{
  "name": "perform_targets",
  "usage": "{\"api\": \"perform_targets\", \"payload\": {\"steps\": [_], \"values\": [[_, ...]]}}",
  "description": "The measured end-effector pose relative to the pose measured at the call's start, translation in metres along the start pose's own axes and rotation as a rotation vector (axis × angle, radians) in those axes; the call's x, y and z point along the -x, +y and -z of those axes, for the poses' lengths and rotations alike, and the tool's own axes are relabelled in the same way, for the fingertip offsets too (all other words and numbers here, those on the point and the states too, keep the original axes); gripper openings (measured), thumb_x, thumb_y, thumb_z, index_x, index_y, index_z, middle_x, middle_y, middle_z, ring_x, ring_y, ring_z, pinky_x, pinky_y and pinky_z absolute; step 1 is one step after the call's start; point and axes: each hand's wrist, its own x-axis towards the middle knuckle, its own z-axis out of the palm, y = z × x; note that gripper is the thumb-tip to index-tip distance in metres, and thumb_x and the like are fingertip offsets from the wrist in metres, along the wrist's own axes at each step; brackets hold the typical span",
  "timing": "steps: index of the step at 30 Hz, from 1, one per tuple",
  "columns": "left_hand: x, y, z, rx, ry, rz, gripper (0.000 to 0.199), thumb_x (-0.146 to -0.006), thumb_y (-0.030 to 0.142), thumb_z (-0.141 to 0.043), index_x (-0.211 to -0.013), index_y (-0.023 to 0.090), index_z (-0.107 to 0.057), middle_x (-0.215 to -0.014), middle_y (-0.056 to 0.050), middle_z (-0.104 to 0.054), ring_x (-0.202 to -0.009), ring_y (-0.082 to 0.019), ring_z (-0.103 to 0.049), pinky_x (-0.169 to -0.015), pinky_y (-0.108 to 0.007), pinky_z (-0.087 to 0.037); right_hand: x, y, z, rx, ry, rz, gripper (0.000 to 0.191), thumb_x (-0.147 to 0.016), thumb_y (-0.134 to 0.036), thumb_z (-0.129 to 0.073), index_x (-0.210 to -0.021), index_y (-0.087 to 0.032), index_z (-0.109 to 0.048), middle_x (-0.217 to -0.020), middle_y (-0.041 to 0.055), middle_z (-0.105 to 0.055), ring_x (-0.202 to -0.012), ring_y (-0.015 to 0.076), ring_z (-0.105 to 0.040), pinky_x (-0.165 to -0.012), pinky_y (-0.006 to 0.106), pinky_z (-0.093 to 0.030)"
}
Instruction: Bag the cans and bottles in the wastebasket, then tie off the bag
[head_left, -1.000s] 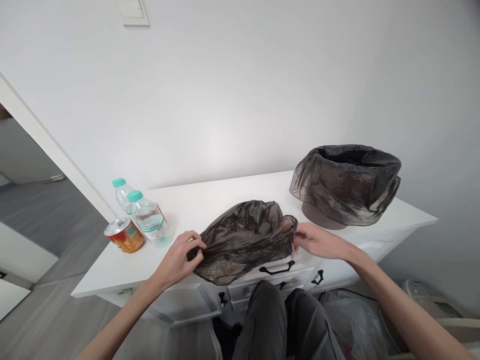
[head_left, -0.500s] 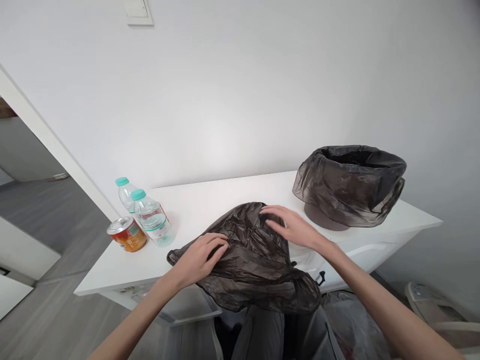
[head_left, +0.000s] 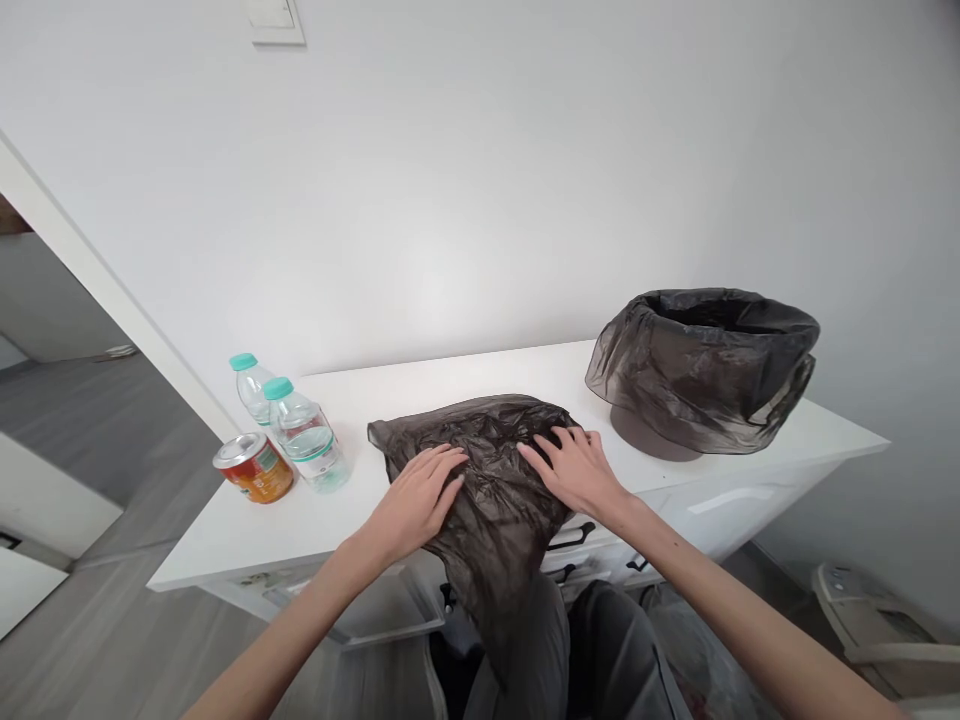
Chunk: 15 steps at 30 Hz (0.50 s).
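A crumpled black plastic bag [head_left: 495,490] lies over the front edge of the white cabinet top [head_left: 360,400], its lower end drooping toward my lap. On its left side rests my left hand [head_left: 424,495], fingers stretched out over the film. My right hand [head_left: 574,470] touches the bag's right side with fingers spread and slightly bent. Neither hand is wrapped around the plastic. To the right stands a trash bin [head_left: 652,435] lined with another black bag [head_left: 697,370], whose edge is folded down over the rim.
At the left end stand two clear water bottles [head_left: 307,440] with teal caps and an orange can [head_left: 259,470]. Drawers with black handles [head_left: 571,537] are below the top. A clear plastic container [head_left: 390,610] sits under the left front edge. A wall is behind.
The bag's far edge has spread flatter across the top, and its lower part now hangs in a point. My right hand has come down onto the bag; my left has shifted slightly right.
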Motion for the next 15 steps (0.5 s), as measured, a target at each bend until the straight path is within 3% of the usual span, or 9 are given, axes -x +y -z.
{"api": "perform_targets", "payload": {"steps": [2, 4, 8, 10, 12, 13, 15], "values": [[0.001, -0.003, -0.007, 0.016, -0.074, -0.02, 0.044, -0.11, 0.038, -0.041, -0.151, 0.023, -0.05, -0.158, -0.009, -0.055, -0.153, -0.026, -0.044, -0.125, -0.051, -0.039, 0.002, -0.001, 0.008, -0.017, 0.068, 0.045, 0.073, -0.108, -0.063, -0.018, -0.144, -0.019, -0.064, -0.146, 0.0198, -0.061, -0.14, 0.0367, -0.049, -0.117, 0.059, -0.033], [0.003, -0.011, -0.009, 0.001, -0.102, -0.047, 0.046, -0.11, 0.036, -0.041, -0.154, 0.023, -0.048, -0.163, -0.01, -0.05, -0.156, -0.027, -0.038, -0.126, -0.055, -0.036, 0.004, 0.002, 0.016, -0.037, 0.069, 0.123, 0.066, -0.11, -0.057, -0.021, -0.147, -0.021, -0.061, -0.152, 0.0165, -0.058, -0.146, 0.034, -0.045, -0.12, 0.056, -0.033], [0.017, -0.013, 0.006, 0.048, -0.099, -0.201, 0.047, -0.109, 0.032, -0.044, -0.155, 0.028, -0.047, -0.163, -0.009, -0.049, -0.155, -0.026, -0.039, -0.129, -0.053, -0.032, 0.017, 0.022, 0.025, -0.085, -0.093, 0.197, 0.067, -0.108, -0.059, -0.028, -0.158, -0.019, -0.049, -0.167, 0.0141, -0.042, -0.158, 0.0334, -0.031, -0.128, 0.057, -0.025], [0.03, -0.004, 0.016, 0.101, -0.162, -0.271, 0.063, -0.103, 0.046, -0.058, -0.161, 0.029, -0.039, -0.165, -0.01, -0.045, -0.156, -0.028, -0.038, -0.129, -0.052, -0.032, 0.027, 0.037, 0.026, -0.13, -0.152, 0.268, 0.074, -0.105, -0.066, -0.035, -0.164, -0.021, -0.038, -0.172, 0.0118, -0.032, -0.161, 0.0311, -0.023, -0.131, 0.056, -0.02], [0.042, 0.005, 0.019, 0.102, -0.246, -0.285, 0.093, -0.091, 0.057, -0.072, -0.167, 0.027, -0.027, -0.17, -0.011, -0.036, -0.159, -0.032, -0.031, -0.13, -0.054, -0.03, 0.036, 0.054, 0.023, -0.152, -0.179, 0.357, 0.085, -0.099, -0.072, -0.047, -0.168, -0.025, -0.029, -0.175, 0.0093, -0.026, -0.163, 0.03, -0.019, -0.132, 0.055, -0.018], [0.047, 0.008, 0.018, 0.081, -0.275, -0.266, 0.101, -0.088, 0.055, -0.076, -0.168, 0.027, -0.021, -0.172, -0.011, -0.032, -0.16, -0.033, -0.027, -0.13, -0.056, -0.028, 0.04, 0.062, 0.021, -0.148, -0.18, 0.391, 0.09, -0.096, -0.073, -0.054, -0.169, -0.027, -0.026, -0.175, 0.0091, -0.024, -0.163, 0.0306, -0.02, -0.132, 0.056, -0.017], [0.055, 0.008, 0.01, 0.037, -0.29, -0.205, 0.098, -0.089, 0.037, -0.076, -0.169, 0.03, -0.019, -0.174, -0.008, -0.029, -0.162, -0.033, -0.024, -0.131, -0.058, -0.025, 0.046, 0.076, 0.014, -0.125, -0.15, 0.438, 0.095, -0.092, -0.067, -0.065, -0.169, -0.029, -0.024, -0.174, 0.0101, -0.026, -0.161, 0.0325, -0.024, -0.131, 0.058, -0.02]]}}
